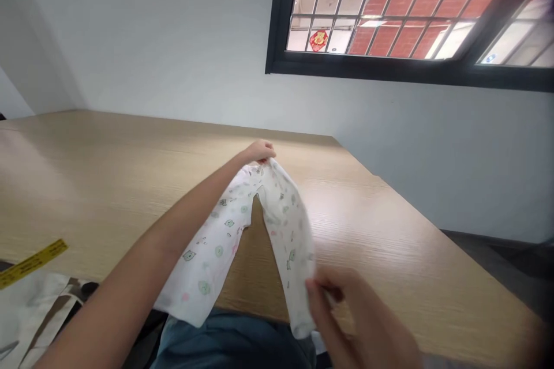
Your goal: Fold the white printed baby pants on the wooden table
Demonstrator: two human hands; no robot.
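A small pair of white baby trousers (277, 213) with pale green and pink prints hangs over the near part of a wooden table (389, 242). My left hand (261, 151) is stretched forward and pinches the trousers at the crotch, holding them up. My right hand (346, 305), close to the camera and blurred, has its fingers closed on the lower end of the right trouser leg. The left trouser leg hangs loose beside my left forearm, down over the table's near edge.
The light wooden table runs to a white wall, with a barred dark-framed window (411, 11) above right. A yellow tape strip (32, 262) and white fabric (30, 311) lie at lower left. Blue cloth (234, 340) shows at the bottom.
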